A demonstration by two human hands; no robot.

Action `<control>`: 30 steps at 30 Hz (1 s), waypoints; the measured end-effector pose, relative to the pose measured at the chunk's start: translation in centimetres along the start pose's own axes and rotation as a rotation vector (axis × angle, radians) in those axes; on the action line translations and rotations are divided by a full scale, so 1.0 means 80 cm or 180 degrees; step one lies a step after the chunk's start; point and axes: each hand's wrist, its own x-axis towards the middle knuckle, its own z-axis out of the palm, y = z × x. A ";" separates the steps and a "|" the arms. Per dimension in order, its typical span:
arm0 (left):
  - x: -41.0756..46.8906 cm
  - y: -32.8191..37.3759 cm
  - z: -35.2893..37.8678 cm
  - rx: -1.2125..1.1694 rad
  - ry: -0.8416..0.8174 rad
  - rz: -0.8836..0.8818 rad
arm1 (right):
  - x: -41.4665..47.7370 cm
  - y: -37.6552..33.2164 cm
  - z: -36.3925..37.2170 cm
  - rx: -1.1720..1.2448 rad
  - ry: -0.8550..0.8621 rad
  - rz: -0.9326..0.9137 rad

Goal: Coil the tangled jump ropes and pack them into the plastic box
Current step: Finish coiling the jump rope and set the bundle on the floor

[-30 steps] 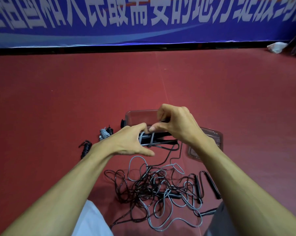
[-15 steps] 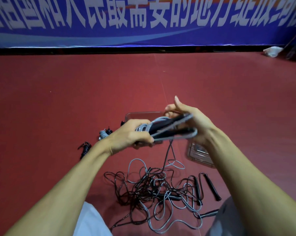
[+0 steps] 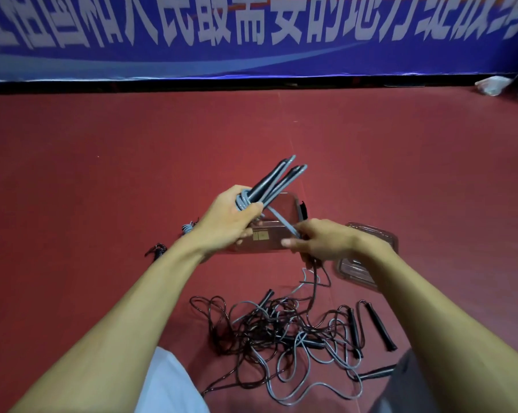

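Note:
My left hand [image 3: 227, 222] grips a pair of grey jump rope handles [image 3: 277, 181] that point up and away, with grey cord wound round their base. My right hand [image 3: 323, 242] pinches the grey cord [image 3: 283, 225], which runs taut from the handles and down to the floor. A tangle of black and grey jump ropes [image 3: 284, 332] with several black handles lies on the red floor near my knees. The clear plastic box [image 3: 281, 210] stands on the floor behind my hands, partly hidden by them.
The clear lid [image 3: 368, 263] lies right of the box. Two coiled ropes [image 3: 187, 228] [image 3: 157, 251] rest on the floor to the left. A blue banner wall bounds the far side. A white object [image 3: 490, 84] sits at the far right.
My left hand has tilted the handles from level to pointing up and away. My right hand has let go of their tips and dropped to pull the grey cord taut.

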 end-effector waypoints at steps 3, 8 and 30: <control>0.008 -0.017 -0.010 0.0955 0.0261 0.0105 | 0.002 0.006 -0.002 -0.0173 0.0023 -0.0067; 0.004 -0.027 -0.009 0.1953 0.0017 0.0150 | -0.008 0.003 -0.005 -0.0667 0.0302 -0.0458; -0.020 0.001 0.022 0.2721 -0.0998 0.0634 | -0.015 0.011 -0.021 0.0470 0.1910 -0.0914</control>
